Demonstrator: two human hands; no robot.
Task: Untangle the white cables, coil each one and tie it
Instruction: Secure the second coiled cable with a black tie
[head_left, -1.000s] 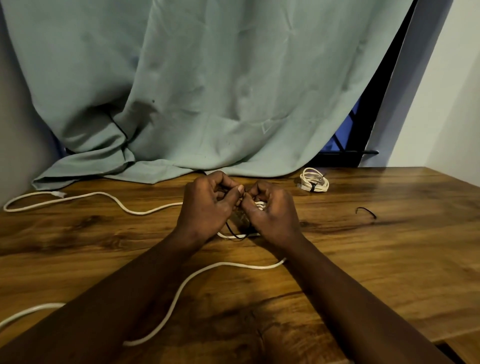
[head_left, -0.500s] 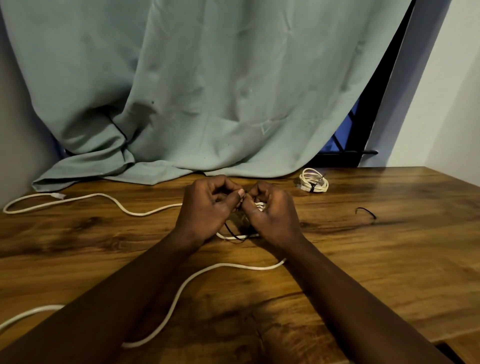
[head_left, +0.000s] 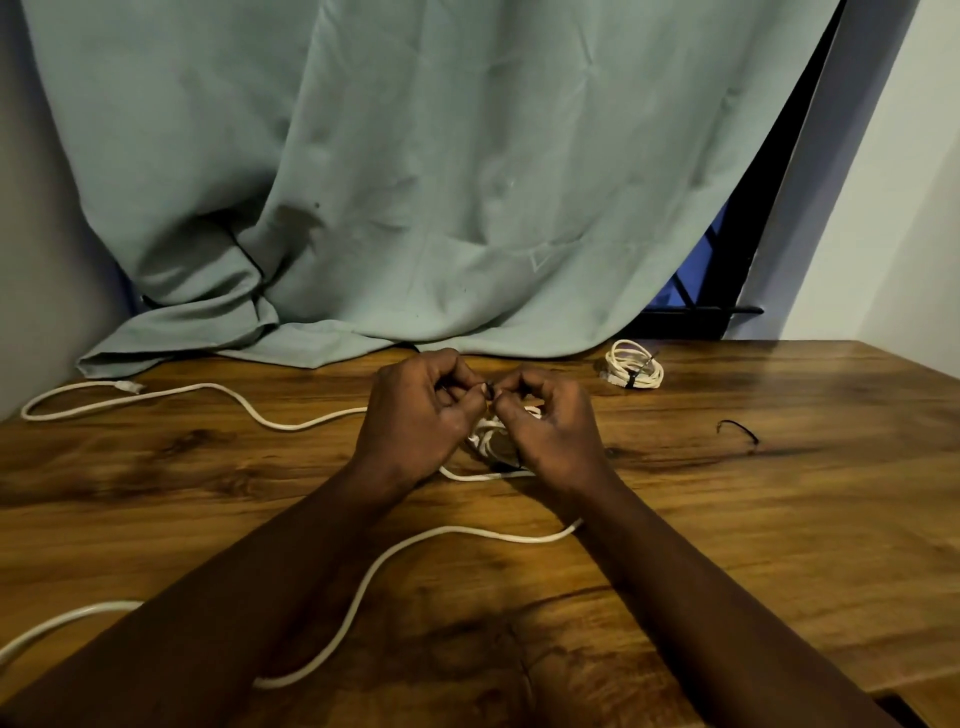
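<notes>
My left hand (head_left: 415, 415) and my right hand (head_left: 550, 431) meet at the table's middle, fingertips pinching a thin dark tie (head_left: 488, 391) between them. Under and between the hands lies a small white cable coil (head_left: 485, 441), partly hidden. A loose white cable (head_left: 208, 389) runs left from the hands to a plug near the curtain. Another stretch of white cable (head_left: 395, 556) curves across the table under my forearms. A finished white coil (head_left: 635, 365), bound with a dark tie, lies at the back right.
A short black tie (head_left: 737, 429) lies loose on the wooden table (head_left: 779, 519) to the right. A grey-green curtain (head_left: 415, 182) drapes onto the table's back edge. The table's right front corner sits at the lower right.
The hands have stayed together over the coil; the fingertips have shifted slightly while working the dark tie. The cables on the table have not moved.
</notes>
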